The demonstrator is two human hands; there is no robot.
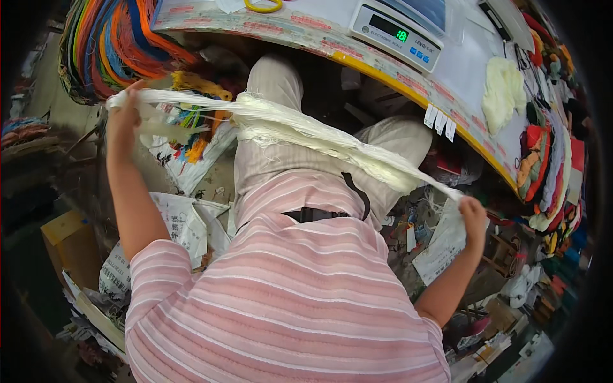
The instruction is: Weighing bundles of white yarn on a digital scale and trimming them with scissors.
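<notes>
A long skein of cream-white thread [319, 131] is stretched across my lap, with loose strands hanging below its middle. At its left end my left hand [125, 110] is closed around the white thread, raised out to the side. My right hand [472, 216] grips the other end, lower and out to the right. Between the two hands the skein slopes down to the right and bunches thickest over my thighs. The fingers of both hands are partly hidden by the thread and a little blurred.
Ahead is a table [300, 35] with a yellow front edge, bearing a digital scale [399, 35], a pale yellow thread bundle [504, 96] and a yellow ring-shaped handle [263, 6]. Multicoloured skeins [121, 45] hang at the left. A cardboard box [70, 239] and white sacks [172, 220] lie on the floor.
</notes>
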